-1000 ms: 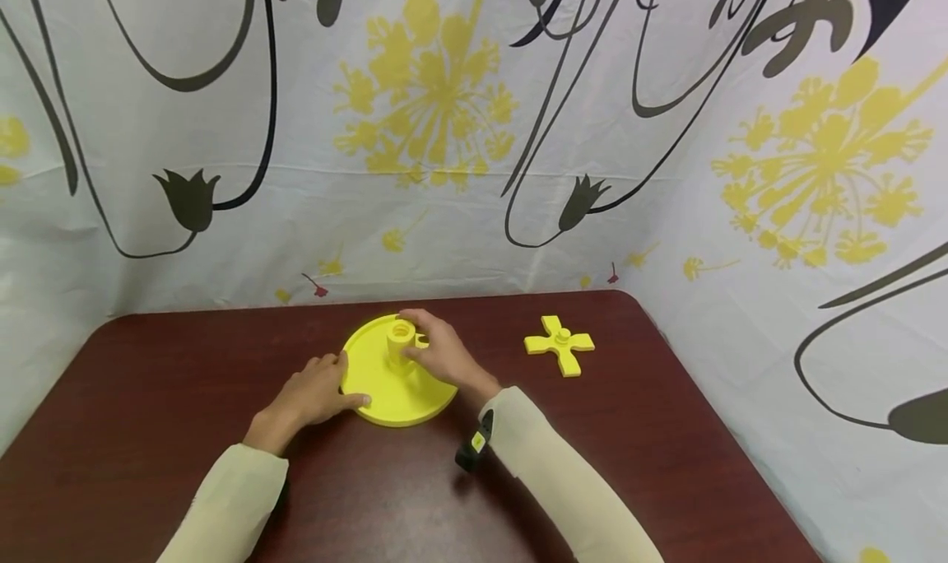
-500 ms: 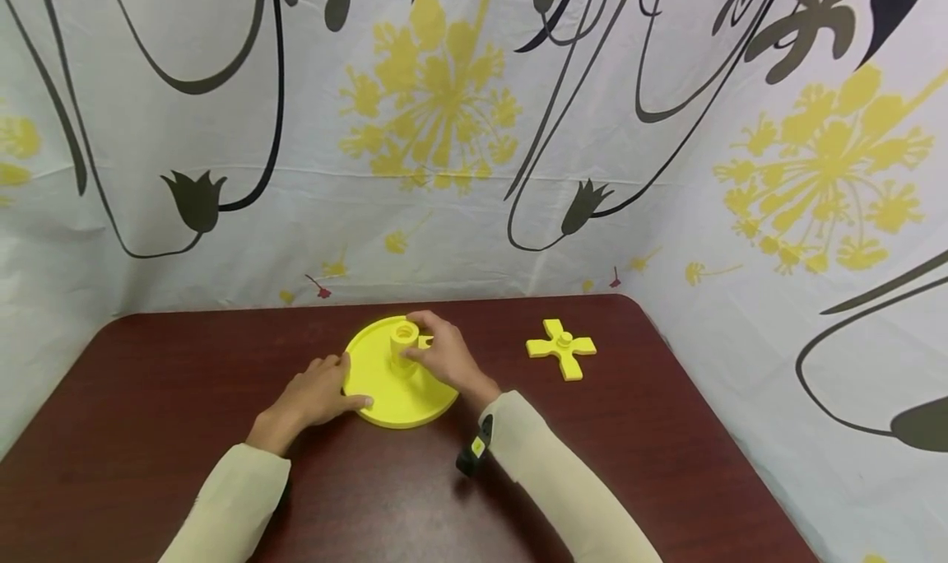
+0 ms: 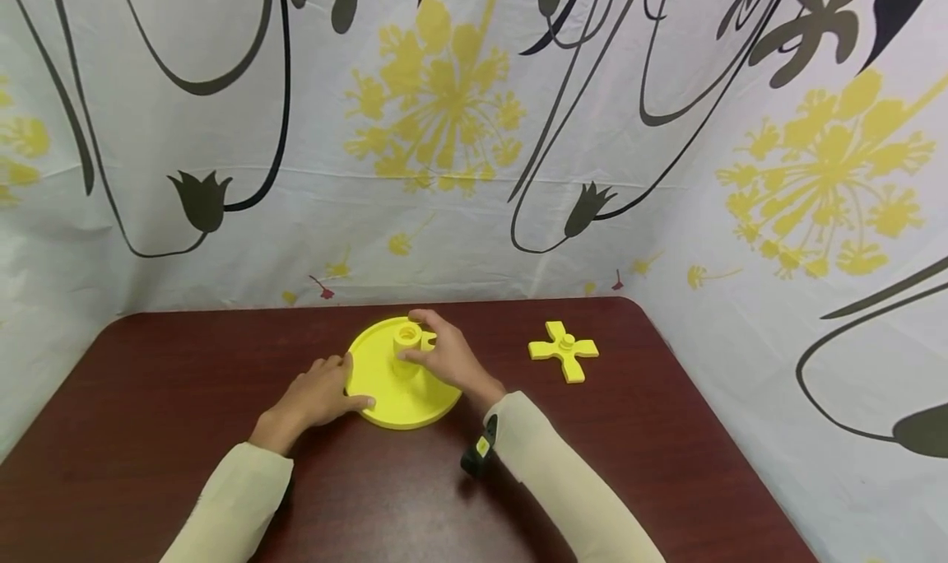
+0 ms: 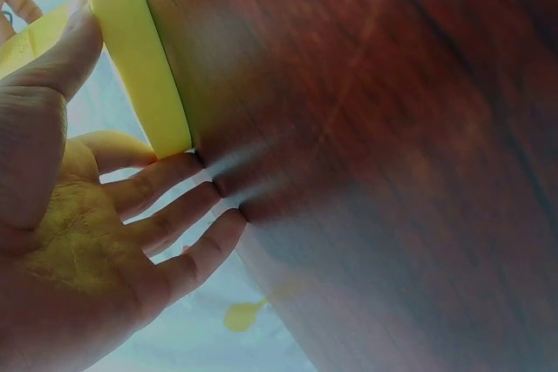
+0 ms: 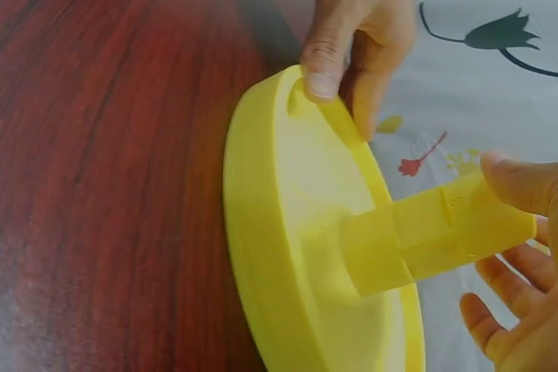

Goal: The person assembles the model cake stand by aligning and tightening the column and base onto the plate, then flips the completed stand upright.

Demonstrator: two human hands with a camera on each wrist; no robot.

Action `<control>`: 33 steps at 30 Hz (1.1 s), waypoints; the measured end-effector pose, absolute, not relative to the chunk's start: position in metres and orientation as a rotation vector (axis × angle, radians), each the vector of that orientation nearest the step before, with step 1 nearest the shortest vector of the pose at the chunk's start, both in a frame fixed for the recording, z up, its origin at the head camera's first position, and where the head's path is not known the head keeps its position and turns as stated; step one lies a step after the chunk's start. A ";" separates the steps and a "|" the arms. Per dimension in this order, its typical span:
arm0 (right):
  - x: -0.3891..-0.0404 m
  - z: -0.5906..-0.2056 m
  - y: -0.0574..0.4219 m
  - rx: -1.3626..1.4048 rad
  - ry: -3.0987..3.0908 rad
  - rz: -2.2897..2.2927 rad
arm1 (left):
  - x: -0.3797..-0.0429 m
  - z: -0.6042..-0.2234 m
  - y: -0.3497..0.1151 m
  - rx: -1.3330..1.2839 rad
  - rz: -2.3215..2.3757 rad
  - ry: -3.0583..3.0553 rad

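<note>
at nine o'clock of the yellow disc [image 3: 392, 407], the rim is pinched by the left hand [image 3: 318, 392], while the upright post [image 5: 414, 237] at its middle is clasped near the top by the nearer right hand [image 3: 452, 357], at two o'clock from it.

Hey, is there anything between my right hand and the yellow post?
Nothing visible stands in the way: your right hand is at the post, its thumb against it near the top. Your left hand holds the tray's rim, apart from the post.
</note>
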State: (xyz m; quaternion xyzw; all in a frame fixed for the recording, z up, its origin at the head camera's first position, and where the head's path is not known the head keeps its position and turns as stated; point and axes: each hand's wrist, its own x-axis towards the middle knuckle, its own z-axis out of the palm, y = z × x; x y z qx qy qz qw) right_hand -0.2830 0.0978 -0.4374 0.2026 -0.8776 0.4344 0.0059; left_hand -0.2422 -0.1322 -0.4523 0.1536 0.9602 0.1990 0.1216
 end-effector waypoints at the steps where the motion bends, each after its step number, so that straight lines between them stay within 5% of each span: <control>1: -0.283 -0.437 0.099 0.650 -2.745 1.373 | -0.242 -0.453 -0.132 0.447 0.581 2.803; 33: -0.279 -0.441 0.095 0.588 -2.751 1.423 | -0.244 -0.454 -0.132 0.447 0.572 2.800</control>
